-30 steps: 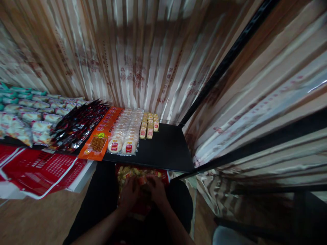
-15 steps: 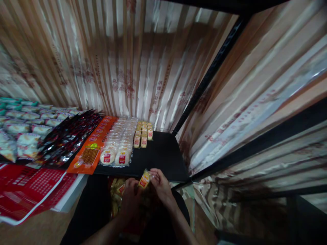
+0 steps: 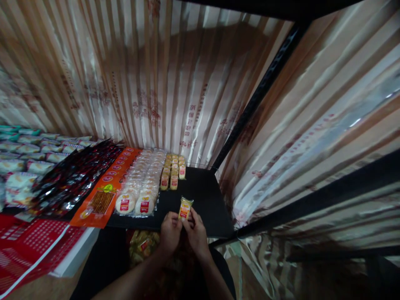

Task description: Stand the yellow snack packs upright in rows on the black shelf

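Hands noted first: left hand [image 3: 170, 230] and right hand [image 3: 197, 231] are held close together at the front edge of the black shelf [image 3: 204, 196]. The fingertips of both are pinched shut on one small yellow snack packet [image 3: 185, 208]. It is held upright just above the bare front part of the shelf and is not yet laid down.

Stock on the shelf, left to right:
- Green-and-white packets [image 3: 21, 166] are laid in overlapping rows at the far left.
- Black-and-red packets [image 3: 75, 175] are fanned beside them.
- One column of orange packets [image 3: 104, 193] is run out to the front edge.
- Two columns of round cakes in clear wrap [image 3: 137, 189] are brought nearly as far forward.
- Two short columns of small yellow packets [image 3: 173, 171] are set at the back, of the same kind as the one held, as far as can be told.

The yellow columns are judged only part filled, since they stop well short of the front edge. To their right the shelf is bare up to the black upright [image 3: 259, 96].

Below the shelf edge, beside the left forearm, a bag of more yellow packets [image 3: 143, 245] is dimly seen. How full it is cannot be told.
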`<state>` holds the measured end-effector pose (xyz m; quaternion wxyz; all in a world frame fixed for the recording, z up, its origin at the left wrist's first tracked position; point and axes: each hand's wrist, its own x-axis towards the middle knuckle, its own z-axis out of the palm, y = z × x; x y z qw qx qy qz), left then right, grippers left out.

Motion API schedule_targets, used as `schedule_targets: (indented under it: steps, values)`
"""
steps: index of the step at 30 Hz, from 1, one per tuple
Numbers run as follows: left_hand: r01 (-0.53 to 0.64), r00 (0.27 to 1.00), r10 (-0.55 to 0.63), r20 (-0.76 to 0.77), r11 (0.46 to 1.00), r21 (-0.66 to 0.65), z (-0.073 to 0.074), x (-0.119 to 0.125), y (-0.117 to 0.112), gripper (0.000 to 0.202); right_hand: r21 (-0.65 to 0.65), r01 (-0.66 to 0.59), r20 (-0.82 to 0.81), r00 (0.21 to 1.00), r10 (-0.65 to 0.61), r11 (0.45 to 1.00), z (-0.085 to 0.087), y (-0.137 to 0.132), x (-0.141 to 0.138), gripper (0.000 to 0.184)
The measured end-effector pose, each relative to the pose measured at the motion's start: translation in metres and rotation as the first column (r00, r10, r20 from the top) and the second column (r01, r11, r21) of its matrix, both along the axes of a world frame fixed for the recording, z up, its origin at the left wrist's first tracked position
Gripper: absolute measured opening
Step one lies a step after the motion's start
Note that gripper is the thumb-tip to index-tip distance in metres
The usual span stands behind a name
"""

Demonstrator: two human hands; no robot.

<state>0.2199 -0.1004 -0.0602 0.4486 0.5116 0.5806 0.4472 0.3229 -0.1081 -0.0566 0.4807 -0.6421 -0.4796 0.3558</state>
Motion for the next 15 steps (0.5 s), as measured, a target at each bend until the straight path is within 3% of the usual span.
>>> schedule_targets:
  steps: [4, 9, 15]
  values:
    - [-0.012, 0.995, 0.012, -0.103, 1.0, 0.002, -0.001, 0.011, 0.02, 0.012, 0.007, 0.042, 0.139, 0.989, -0.042, 0.999, -0.011, 0.023, 0.012, 0.043]
    - [-0.011, 0.971, 0.018, -0.239, 0.999, 0.031, -0.006, 0.022, 0.042, 0.019, 0.042, 0.059, 0.165, 0.984, -0.065, 0.997, -0.019, 0.055, 0.023, 0.041]
    - [-0.031, 0.974, 0.058, -0.217, 0.992, 0.126, 0.001, 0.035, 0.061, 0.033, 0.067, 0.053, 0.171, 0.983, -0.063, 0.996, -0.025, 0.094, 0.026, 0.042]
